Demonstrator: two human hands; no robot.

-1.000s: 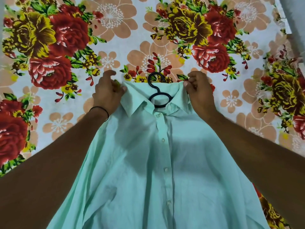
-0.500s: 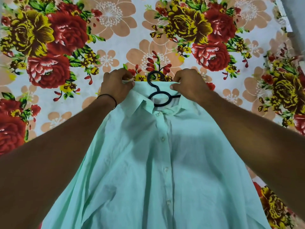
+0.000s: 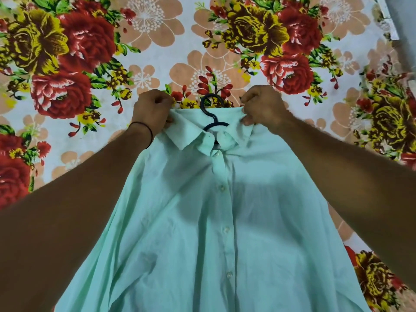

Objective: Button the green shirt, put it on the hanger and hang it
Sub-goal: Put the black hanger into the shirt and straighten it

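Green shirt (image 3: 202, 221), buttoned over the hanger (image 3: 210, 113), is pinched at its collar corners by left hand (image 3: 153, 109) and right hand (image 3: 263, 106); uneven lifting could slip it off.

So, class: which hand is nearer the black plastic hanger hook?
Roughly equal; right slightly nearer. Left hand grips the collar left of the hook; right hand grips it on the right.

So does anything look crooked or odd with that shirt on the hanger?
Nothing is damaged. The green shirt is buttoned and the black hanger hook pokes out of the collar. The fabric is only wrinkled and bunched where the left hand and right hand pinch the shoulders.
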